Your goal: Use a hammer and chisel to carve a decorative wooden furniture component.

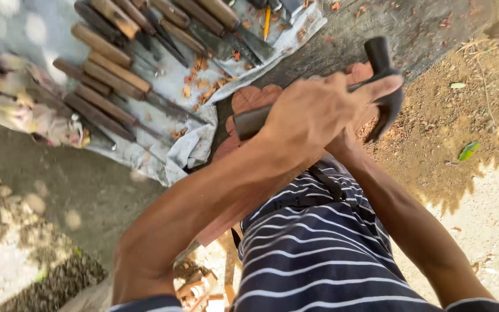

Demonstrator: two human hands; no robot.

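Observation:
My left hand [310,112] is closed around the dark handle of a black claw hammer [385,86], its head raised at the upper right. Under the hammer lies a reddish wooden piece [249,98] with a scalloped carved edge, resting on a dark grey slab [411,29]. My right hand [345,144] comes in from the lower right and is almost wholly hidden behind my left hand, so only the wrist shows. What it holds cannot be seen. My lap in dark clothing with white stripes [313,248] fills the lower middle.
A pale cloth [192,144] at the upper left carries several chisels with wooden handles [116,81] and scattered wood chips. Sandy dirt with a green leaf [468,151] lies on the right. Bundled fabric [24,110] sits at the far left.

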